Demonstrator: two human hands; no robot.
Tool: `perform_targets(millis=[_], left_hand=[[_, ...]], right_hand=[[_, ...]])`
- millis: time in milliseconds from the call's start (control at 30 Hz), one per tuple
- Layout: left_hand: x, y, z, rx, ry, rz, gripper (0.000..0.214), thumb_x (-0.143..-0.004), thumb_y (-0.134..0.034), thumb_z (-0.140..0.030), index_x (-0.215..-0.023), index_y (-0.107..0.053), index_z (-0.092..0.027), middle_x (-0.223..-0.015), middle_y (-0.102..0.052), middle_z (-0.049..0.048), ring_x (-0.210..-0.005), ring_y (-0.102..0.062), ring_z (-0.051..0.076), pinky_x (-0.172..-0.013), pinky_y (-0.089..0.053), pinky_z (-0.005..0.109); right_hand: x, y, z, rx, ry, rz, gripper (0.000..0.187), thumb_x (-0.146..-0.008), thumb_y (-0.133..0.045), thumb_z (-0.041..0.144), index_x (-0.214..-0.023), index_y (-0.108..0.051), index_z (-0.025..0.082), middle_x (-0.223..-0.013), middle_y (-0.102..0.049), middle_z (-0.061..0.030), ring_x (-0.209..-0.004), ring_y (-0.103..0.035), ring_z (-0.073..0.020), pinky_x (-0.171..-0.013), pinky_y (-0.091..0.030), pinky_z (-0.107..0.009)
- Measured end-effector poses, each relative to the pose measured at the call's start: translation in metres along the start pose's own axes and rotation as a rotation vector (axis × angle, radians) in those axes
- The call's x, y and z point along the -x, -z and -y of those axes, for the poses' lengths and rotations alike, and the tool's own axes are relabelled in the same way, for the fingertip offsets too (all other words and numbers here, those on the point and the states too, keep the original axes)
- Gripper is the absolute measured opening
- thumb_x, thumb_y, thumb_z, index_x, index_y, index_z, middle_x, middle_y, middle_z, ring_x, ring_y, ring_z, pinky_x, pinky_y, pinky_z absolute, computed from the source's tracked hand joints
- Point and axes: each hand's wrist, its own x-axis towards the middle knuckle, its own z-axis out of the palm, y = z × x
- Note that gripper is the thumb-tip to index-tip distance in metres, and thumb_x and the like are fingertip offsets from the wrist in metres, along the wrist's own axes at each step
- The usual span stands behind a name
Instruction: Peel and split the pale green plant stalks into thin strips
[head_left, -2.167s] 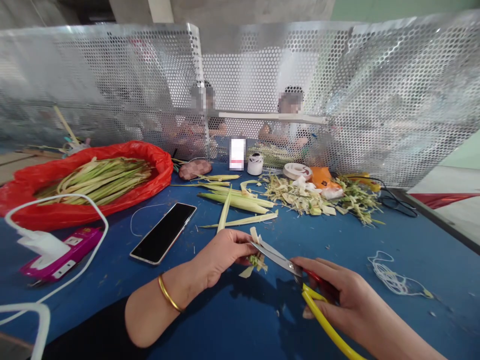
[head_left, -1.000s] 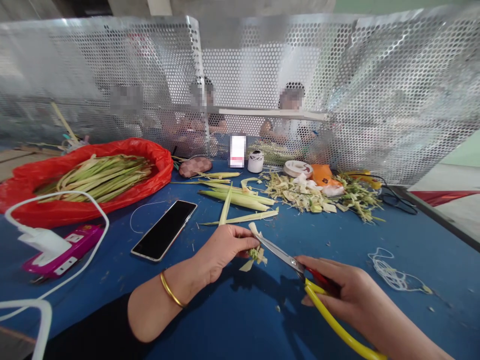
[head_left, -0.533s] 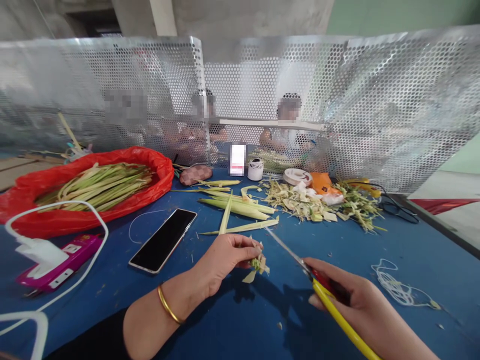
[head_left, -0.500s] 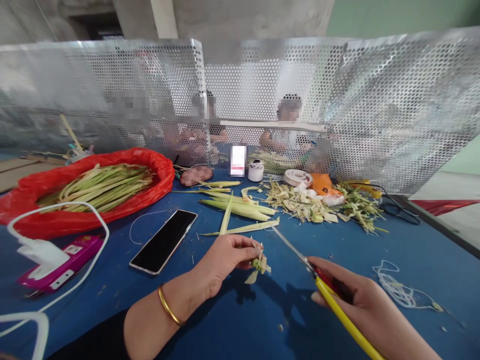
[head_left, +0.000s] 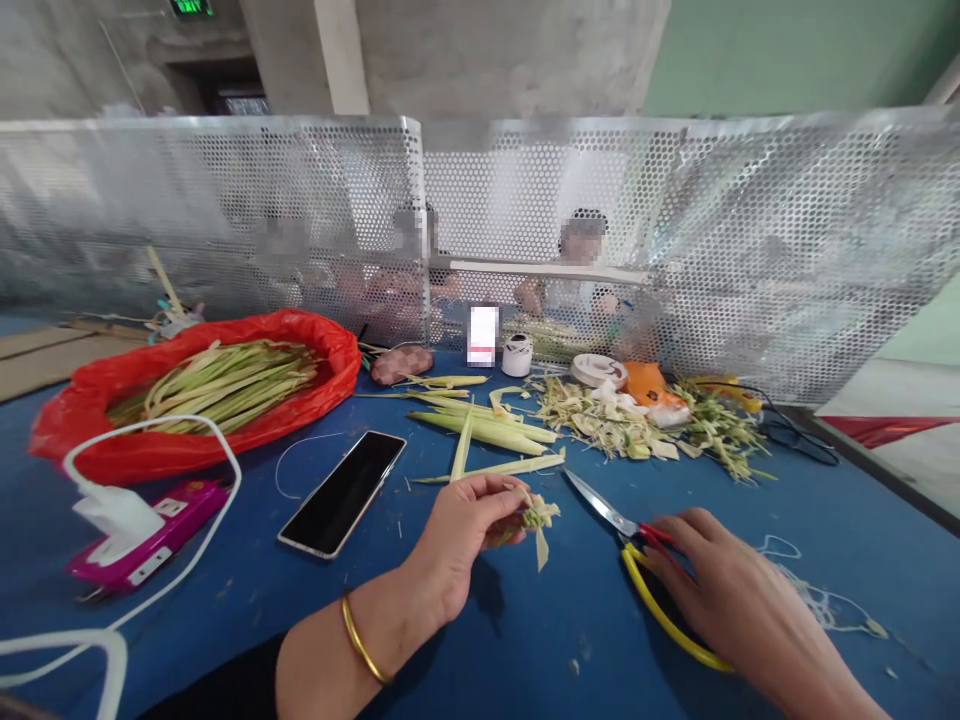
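Observation:
My left hand (head_left: 476,520), a gold bangle at its wrist, pinches a small bundle of pale green leaf strips (head_left: 537,514), possibly woven, with loose ends sticking out past the fingertips. It is held above the blue tabletop. Over to the right, my right hand (head_left: 712,570) is closed on the red handle of a pair of scissors (head_left: 611,512). These lie low at the table, shut blades pointing away to the left, and their yellow handle loop shows below the hand. Flat leaf strips (head_left: 487,428) lie just beyond my left hand.
A red plastic bag (head_left: 322,385) of long leaves stands left, near a phone (head_left: 345,492) and a purple power strip (head_left: 154,540). Leaf scraps (head_left: 607,415), a tape roll (head_left: 598,370) and white thread (head_left: 817,590) lie right. A perforated metal screen (head_left: 510,200) closes the back; people sit behind it.
My right hand has turned palm-down and lowered the scissors to the table, their blades swinging flatter. My left hand has moved slightly right with the leaf bundle. The whole view has tilted up.

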Motion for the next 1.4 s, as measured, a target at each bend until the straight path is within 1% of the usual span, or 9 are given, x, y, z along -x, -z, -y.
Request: perform_targets(millis=[133,233,367,633,800,933,1133,1267,1400], left_hand=[[0.004,-0.004,0.003,0.033,-0.004,-0.029,0.022,-0.064,-0.079,-0.026,-0.078,-0.068,-0.013,-0.075,-0.071,0.0045,-0.065,-0.065,0.013,-0.066,-0.052,0.025],[0.007,-0.005,0.004,0.070,-0.014,-0.041,0.023,-0.062,-0.080,-0.027,-0.078,-0.068,-0.014,-0.076,-0.072,0.0041,-0.067,-0.065,0.013,-0.067,-0.051,0.025],[0.009,-0.003,0.002,0.101,-0.006,-0.041,0.026,-0.060,-0.080,-0.028,-0.079,-0.068,-0.015,-0.077,-0.072,0.0044,-0.071,-0.066,0.015,-0.068,-0.050,0.025],[0.003,0.006,-0.004,0.090,0.039,0.054,0.044,-0.071,-0.071,-0.053,-0.090,-0.070,-0.013,-0.092,-0.072,0.0092,-0.087,-0.066,0.019,-0.081,-0.047,0.029],[0.011,0.003,-0.003,-0.055,0.062,0.128,0.046,-0.061,-0.080,-0.048,-0.091,-0.072,-0.014,-0.089,-0.073,0.0076,-0.080,-0.064,0.016,-0.077,-0.045,0.026],[0.013,0.003,-0.002,-0.048,0.014,0.112,0.041,-0.059,-0.081,-0.045,-0.085,-0.074,-0.015,-0.079,-0.071,0.0057,-0.073,-0.062,0.014,-0.074,-0.044,0.026],[0.007,0.005,0.001,-0.034,0.029,0.065,0.035,-0.060,-0.082,-0.040,-0.082,-0.075,-0.014,-0.075,-0.070,0.0047,-0.068,-0.060,0.012,-0.070,-0.044,0.023],[0.004,0.005,0.004,-0.030,0.052,0.085,0.038,-0.057,-0.084,-0.041,-0.081,-0.075,-0.013,-0.074,-0.070,0.0048,-0.066,-0.059,0.011,-0.069,-0.045,0.023],[-0.001,0.006,0.009,-0.048,0.089,0.067,0.041,-0.055,-0.086,-0.041,-0.084,-0.076,-0.014,-0.072,-0.070,0.0044,-0.066,-0.060,0.011,-0.068,-0.046,0.022]], right_hand=[[-0.010,0.011,0.029,-0.455,-0.095,-0.011,0.031,-0.087,-0.050,0.049,-0.096,-0.066,0.024,-0.097,-0.068,-0.0067,-0.081,-0.067,-0.0218,-0.070,-0.051,-0.030],[-0.021,0.014,0.067,-0.906,-0.191,0.151,0.032,-0.078,-0.062,0.051,-0.087,-0.064,0.020,-0.081,-0.069,-0.0035,-0.075,-0.065,-0.0201,-0.066,-0.051,-0.028],[-0.039,0.011,0.106,-1.176,-0.274,0.196,0.037,-0.070,-0.071,0.054,-0.071,-0.057,0.019,-0.054,-0.056,0.0034,-0.052,-0.053,-0.0130,-0.053,-0.043,-0.025],[-0.068,0.031,0.105,-1.235,-0.200,0.261,0.037,-0.068,-0.074,0.050,-0.069,-0.059,0.017,-0.053,-0.050,0.0058,-0.048,-0.043,-0.0087,-0.051,-0.034,-0.023],[-0.074,0.041,0.107,-1.211,-0.169,0.180,0.034,-0.071,-0.073,0.047,-0.069,-0.059,0.017,-0.055,-0.049,0.0061,-0.050,-0.043,-0.0083,-0.052,-0.034,-0.023],[-0.072,0.035,0.111,-1.245,-0.156,0.154,0.036,-0.070,-0.074,0.050,-0.068,-0.060,0.016,-0.054,-0.049,0.0055,-0.050,-0.042,-0.0088,-0.052,-0.034,-0.023],[-0.066,0.024,0.110,-1.332,-0.175,0.128,0.037,-0.068,-0.075,0.051,-0.076,-0.065,0.016,-0.070,-0.061,0.0008,-0.069,-0.053,-0.0139,-0.067,-0.040,-0.026],[-0.063,0.012,0.113,-1.377,-0.212,0.192,0.034,-0.061,-0.081,0.043,-0.067,-0.062,0.016,-0.061,-0.057,0.0032,-0.059,-0.049,-0.0118,-0.062,-0.038,-0.026],[-0.061,0.002,0.118,-1.383,-0.241,0.140,0.034,-0.060,-0.080,0.042,-0.057,-0.058,0.017,-0.055,-0.053,0.0040,-0.056,-0.044,-0.0110,-0.058,-0.036,-0.025]])
